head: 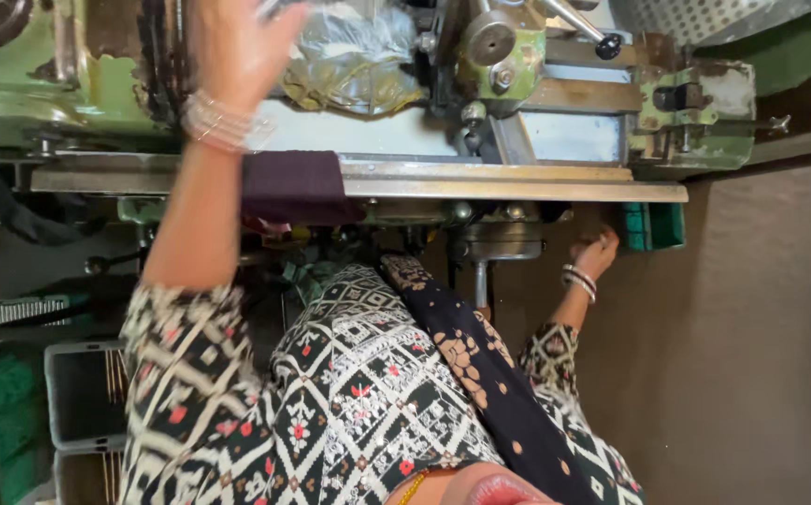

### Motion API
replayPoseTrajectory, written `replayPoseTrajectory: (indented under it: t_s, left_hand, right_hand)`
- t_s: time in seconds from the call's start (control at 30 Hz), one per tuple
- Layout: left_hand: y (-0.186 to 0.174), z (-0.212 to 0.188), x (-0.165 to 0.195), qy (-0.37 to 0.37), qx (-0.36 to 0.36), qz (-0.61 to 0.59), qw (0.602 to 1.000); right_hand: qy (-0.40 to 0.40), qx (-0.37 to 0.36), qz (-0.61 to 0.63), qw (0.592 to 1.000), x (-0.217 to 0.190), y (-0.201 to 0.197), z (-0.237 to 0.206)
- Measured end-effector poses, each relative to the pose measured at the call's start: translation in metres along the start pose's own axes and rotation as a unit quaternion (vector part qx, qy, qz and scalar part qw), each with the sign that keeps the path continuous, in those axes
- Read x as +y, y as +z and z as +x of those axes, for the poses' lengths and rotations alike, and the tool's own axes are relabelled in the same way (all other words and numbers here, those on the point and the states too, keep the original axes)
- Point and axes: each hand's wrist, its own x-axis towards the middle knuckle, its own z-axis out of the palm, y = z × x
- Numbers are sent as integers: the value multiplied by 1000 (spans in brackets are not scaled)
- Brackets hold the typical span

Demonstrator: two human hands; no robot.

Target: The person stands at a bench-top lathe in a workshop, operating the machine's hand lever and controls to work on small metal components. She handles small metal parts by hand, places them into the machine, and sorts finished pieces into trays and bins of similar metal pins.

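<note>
Right now the person is standing close against a green-painted metal machine (pixel 97 93) with worn paint. Its long pale steel rail (pixel 517 184) is running across in front of them. A dark maroon folded cloth (pixel 293 185) is hanging over that rail, between the two arms. The left hand (pixel 237 47) is reaching up to the machine's upper part, just beside a crumpled clear plastic bag (pixel 349 56) that is sitting there. This hand is blurring and its fingertips are running off the top edge, so I cannot tell how far open it is or whether it has hold of anything. A stack of pale bangles (pixel 218 122) is circling its wrist.

The right hand (pixel 595 252) is reaching low, under the rail, with fingers curling, right next to a small green plastic box (pixel 653 226). Whether it is gripping or only touching the box I cannot tell.

A black-knobbed steel lever (pixel 602 42) is sticking out above. Grey plastic crates (pixel 83 393) are sitting at the left, partly hiding behind the black-and-white patterned sleeve (pixel 181 374). A dark scarf with tan flowers (pixel 480 374) is lying across the chest and covering the space below the rail.
</note>
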Motion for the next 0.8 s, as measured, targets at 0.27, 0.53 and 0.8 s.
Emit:
replayPoseTrajectory:
  t_s: [0.27,0.53,0.8]
  left_hand:
    - [-183,-253,-98,-309,482,-226,788]
    - [-147,-374,-36,-392,222,118,885]
    - [-165,-352,25,-261,116,103,953]
  right_hand:
    - [-63,-378,43,923,-83,66,-96]
    - [-358,-621,38,696,-268,151,-235]
    - [102,-739,224,627,-365,223,-364]
